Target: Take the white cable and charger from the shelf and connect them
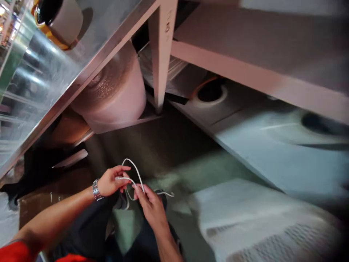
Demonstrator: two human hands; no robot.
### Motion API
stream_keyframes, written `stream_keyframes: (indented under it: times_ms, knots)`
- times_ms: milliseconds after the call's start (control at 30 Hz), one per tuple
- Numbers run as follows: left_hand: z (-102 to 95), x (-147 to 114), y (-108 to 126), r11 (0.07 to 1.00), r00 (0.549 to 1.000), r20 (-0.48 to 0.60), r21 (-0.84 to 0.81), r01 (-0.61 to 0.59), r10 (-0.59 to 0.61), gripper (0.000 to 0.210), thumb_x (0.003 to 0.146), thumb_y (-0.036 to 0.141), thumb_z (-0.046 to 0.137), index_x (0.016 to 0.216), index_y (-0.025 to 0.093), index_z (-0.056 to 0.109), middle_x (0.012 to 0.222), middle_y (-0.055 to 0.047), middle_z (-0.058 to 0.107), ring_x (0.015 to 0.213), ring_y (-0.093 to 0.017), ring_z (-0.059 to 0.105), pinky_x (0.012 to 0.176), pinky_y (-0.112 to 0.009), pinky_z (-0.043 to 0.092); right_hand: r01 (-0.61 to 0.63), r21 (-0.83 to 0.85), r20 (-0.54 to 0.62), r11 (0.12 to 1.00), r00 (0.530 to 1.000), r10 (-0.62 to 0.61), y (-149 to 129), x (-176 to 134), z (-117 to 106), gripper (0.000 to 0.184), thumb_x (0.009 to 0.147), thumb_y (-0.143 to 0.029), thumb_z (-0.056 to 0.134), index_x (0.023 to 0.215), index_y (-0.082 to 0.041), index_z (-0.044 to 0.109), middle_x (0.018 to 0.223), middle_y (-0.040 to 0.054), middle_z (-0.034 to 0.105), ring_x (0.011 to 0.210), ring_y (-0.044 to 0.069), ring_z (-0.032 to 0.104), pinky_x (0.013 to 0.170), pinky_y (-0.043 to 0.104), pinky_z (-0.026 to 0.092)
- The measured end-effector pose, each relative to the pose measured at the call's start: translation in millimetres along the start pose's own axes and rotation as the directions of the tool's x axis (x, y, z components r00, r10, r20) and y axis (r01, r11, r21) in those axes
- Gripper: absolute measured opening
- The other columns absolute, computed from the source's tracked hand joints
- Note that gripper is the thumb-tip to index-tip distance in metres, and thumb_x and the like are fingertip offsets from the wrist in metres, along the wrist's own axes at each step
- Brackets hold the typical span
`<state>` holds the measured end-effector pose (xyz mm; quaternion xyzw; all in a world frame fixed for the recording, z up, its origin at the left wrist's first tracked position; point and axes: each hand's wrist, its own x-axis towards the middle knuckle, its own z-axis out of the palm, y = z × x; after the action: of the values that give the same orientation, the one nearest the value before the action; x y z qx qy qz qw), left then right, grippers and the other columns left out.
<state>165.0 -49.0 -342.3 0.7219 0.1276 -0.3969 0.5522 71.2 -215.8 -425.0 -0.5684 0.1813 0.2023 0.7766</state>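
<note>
A thin white cord (pixel 139 173) runs between my two hands and arches up in a loop above them. My left hand (pixel 113 181), with a metal watch at its wrist, has its fingers closed on one stretch of the cord. Close beside it on the right, my right hand (pixel 149 203) pinches the cord at the foot of the loop. A loose end sticks out to the right behind the right hand, and more cord hangs below between the hands.
A metal-edged table (pixel 89 65) slants across the upper left, with tape rolls (pixel 68 25) on it. Beneath stands a big wrapped roll (pixel 120 94). At right are a low shelf (pixel 245 120) with ring-shaped rolls and a white bubble-textured sheet (pixel 245 218). A cardboard box (pixel 32 203) is at lower left.
</note>
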Motion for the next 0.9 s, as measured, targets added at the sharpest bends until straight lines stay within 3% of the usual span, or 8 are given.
stream_keyframes:
  times_ms: [167, 367, 600, 733, 900]
  knots:
    - [-24.6, 63.9, -10.1, 0.99, 0.998, -0.044, 0.135, 0.044, -0.038, 0.072, 0.066, 0.074, 0.098, 0.098, 0.012, 0.079, 0.076, -0.003, 0.07, 0.065, -0.012, 0.059, 0.06, -0.025, 0.046, -0.001, -0.183, -0.021, 0.983, 1.0, -0.003, 8.0, 37.5, -27.5, 0.076, 0.093, -0.092, 0.055, 0.095, -0.02, 0.08, 0.07, 0.0043, 0.068, 0.062, 0.017, 0.061, 0.063, 0.028, 0.051]
    - [-36.7, 111.7, -15.8, 0.925, 0.986, -0.073, 0.364, -0.111, 0.147, 0.04, 0.078, 0.05, 0.097, 0.086, 0.014, 0.08, 0.08, 0.0, 0.071, 0.076, -0.013, 0.059, 0.072, -0.025, 0.041, 0.055, -0.335, -0.019, 0.941, 0.998, -0.065, 10.1, 76.0, -50.6, 0.073, 0.096, -0.088, 0.054, 0.102, -0.021, 0.082, 0.07, 0.0034, 0.069, 0.06, 0.017, 0.061, 0.066, 0.028, 0.053]
    - [-56.2, 111.8, -12.1, 0.835, 0.936, -0.028, 0.463, -0.299, 0.351, 0.068, 0.081, 0.083, 0.082, 0.081, 0.015, 0.078, 0.08, -0.004, 0.07, 0.076, -0.015, 0.058, 0.071, -0.027, 0.04, 0.103, -0.244, 0.085, 0.964, 0.993, -0.085, 19.0, 88.8, -37.6, 0.074, 0.098, -0.085, 0.056, 0.119, -0.019, 0.082, 0.066, 0.0031, 0.067, 0.06, 0.018, 0.063, 0.058, 0.026, 0.054]
    - [-60.2, 107.9, -20.6, 0.867, 0.942, -0.134, 0.448, -0.218, 0.307, 0.076, 0.076, 0.091, 0.08, 0.08, 0.016, 0.076, 0.078, -0.003, 0.068, 0.072, -0.015, 0.053, 0.068, -0.027, 0.038, 0.129, -0.188, 0.106, 0.974, 0.988, -0.111, 28.0, 93.2, -23.4, 0.074, 0.094, -0.085, 0.061, 0.124, -0.022, 0.082, 0.066, 0.0033, 0.067, 0.06, 0.02, 0.065, 0.06, 0.028, 0.057]
    - [-69.3, 109.1, -27.7, 0.919, 0.935, -0.259, 0.37, -0.135, 0.242, 0.064, 0.073, 0.079, 0.087, 0.08, 0.016, 0.076, 0.073, 0.0, 0.065, 0.069, -0.013, 0.051, 0.066, -0.026, 0.036, 0.15, -0.144, 0.056, 0.978, 0.988, -0.144, 29.2, 107.8, -13.8, 0.069, 0.095, -0.081, 0.064, 0.124, -0.021, 0.082, 0.069, 0.0033, 0.067, 0.064, 0.02, 0.065, 0.06, 0.029, 0.056]
